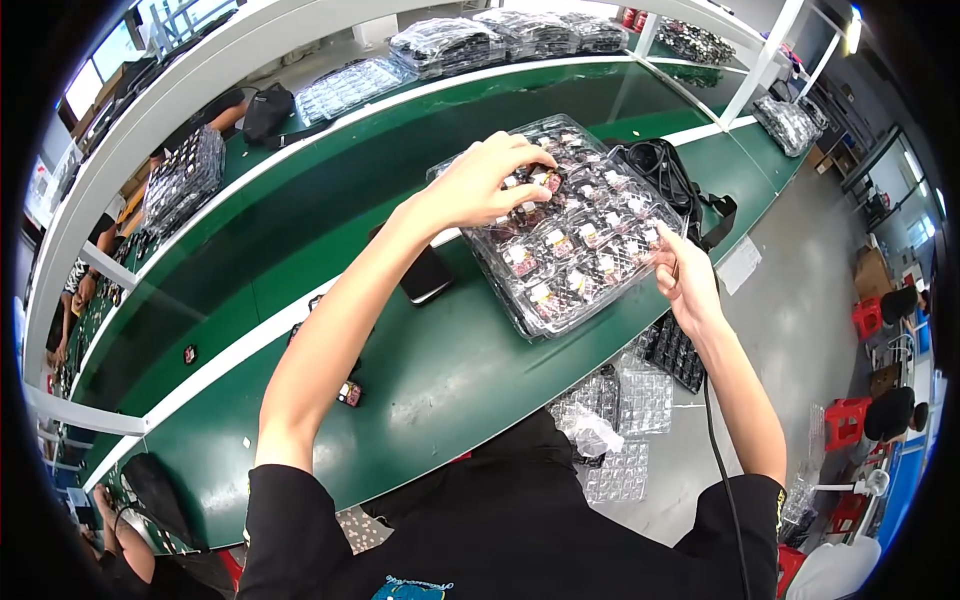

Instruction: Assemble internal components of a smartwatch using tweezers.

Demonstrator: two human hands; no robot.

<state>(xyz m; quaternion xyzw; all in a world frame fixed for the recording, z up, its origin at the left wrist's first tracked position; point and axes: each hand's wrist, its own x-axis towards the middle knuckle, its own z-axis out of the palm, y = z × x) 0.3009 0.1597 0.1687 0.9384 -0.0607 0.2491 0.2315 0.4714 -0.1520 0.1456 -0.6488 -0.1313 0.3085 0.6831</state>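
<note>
Past our black T-shirt (520, 525), over the green tabletop (430, 390), our left hand (485, 182) pinches a small module (547, 180) at the blister tray (508, 303) our right hand (687, 285) grips, perhaps seating it, which next calls for careful alignment.

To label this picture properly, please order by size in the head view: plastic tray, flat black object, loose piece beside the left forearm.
1. Plastic tray
2. Flat black object, partly hidden
3. Loose piece
The differences in apparent size are clear.
</note>
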